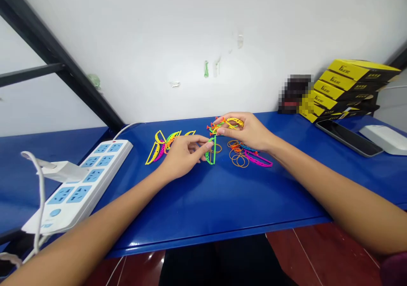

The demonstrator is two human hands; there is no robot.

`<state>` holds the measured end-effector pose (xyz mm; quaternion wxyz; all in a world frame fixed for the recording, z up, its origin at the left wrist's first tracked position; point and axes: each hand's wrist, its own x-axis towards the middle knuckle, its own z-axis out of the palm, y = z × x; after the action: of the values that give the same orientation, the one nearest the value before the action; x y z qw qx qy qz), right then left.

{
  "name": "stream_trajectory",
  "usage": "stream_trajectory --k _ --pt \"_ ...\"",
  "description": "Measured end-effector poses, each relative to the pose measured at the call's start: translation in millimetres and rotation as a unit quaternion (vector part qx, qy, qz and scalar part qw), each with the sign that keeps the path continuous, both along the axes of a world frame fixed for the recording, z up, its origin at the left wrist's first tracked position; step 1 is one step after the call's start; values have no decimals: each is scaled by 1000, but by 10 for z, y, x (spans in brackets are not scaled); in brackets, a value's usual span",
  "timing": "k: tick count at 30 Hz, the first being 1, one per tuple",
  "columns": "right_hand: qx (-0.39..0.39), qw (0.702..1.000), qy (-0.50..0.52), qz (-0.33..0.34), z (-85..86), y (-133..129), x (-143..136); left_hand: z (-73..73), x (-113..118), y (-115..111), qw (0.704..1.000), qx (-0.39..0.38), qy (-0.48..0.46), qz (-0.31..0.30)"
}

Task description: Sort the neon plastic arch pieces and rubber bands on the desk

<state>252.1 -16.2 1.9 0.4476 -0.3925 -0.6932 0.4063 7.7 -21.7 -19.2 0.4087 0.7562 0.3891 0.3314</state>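
Observation:
My left hand [184, 154] is closed, pinching a small green plastic toy bow [210, 151] between thumb and fingers. My right hand [249, 131] curls around a yellow toy bow [234, 121], beside a tangle of small toy arrows [213, 128] with orange ends. Its fingers partly cover that tangle. Left of my left hand lie several toy bows [156, 150] in yellow, magenta, green and orange, some hidden behind it. Below my right hand are brown rubber bands [239, 159], a magenta toy bow [259, 159] and a blue piece [248, 148].
A white power strip [104, 167] with a plugged-in white adapter [63, 171] stands on the left of the blue table [203, 209]. At the right are stacked yellow-black boxes [343, 87], a dark phone [348, 137] and a white device [384, 138]. A white wall rises behind.

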Motion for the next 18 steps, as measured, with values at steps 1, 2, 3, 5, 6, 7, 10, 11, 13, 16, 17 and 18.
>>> stream_trajectory --k 1,2,3,5,6,7,10,11,13,16,17,18 --pt "1 1000 10 2 -23 -8 -28 1 2 -2 1000 0 -1 -1" --pt "3 1000 15 -2 -41 -18 -52 2 3 -5 1000 -1 -2 -3" --pt "8 1000 16 -8 -55 -29 -74 3 5 -7 1000 -1 -3 -5" --pt "18 1000 8 -19 -65 -56 -108 7 6 -13 1000 1 -1 -6" --pt "23 999 4 -23 -63 -71 -121 8 5 -15 1000 2 -1 -5" --pt "26 999 0 -25 -56 -86 -132 10 4 -18 1000 4 -1 -3" --pt "26 999 -8 -36 -31 -133 -157 16 1 -25 1000 3 -6 7" --pt "26 999 -10 -41 -27 -146 -164 19 0 -27 1000 1 -9 9" --pt "34 998 -12 -49 -34 -161 -180 26 1 -33 1000 -3 -13 11" --pt "57 997 -9 -51 -75 -161 -203 37 8 -43 1000 -3 -17 15" --pt "60 997 -9 -50 -91 -157 -210 42 11 -47 1000 -3 -20 19" --pt "61 997 -7 -51 -104 -154 -217 46 14 -50 999 -3 -24 23"
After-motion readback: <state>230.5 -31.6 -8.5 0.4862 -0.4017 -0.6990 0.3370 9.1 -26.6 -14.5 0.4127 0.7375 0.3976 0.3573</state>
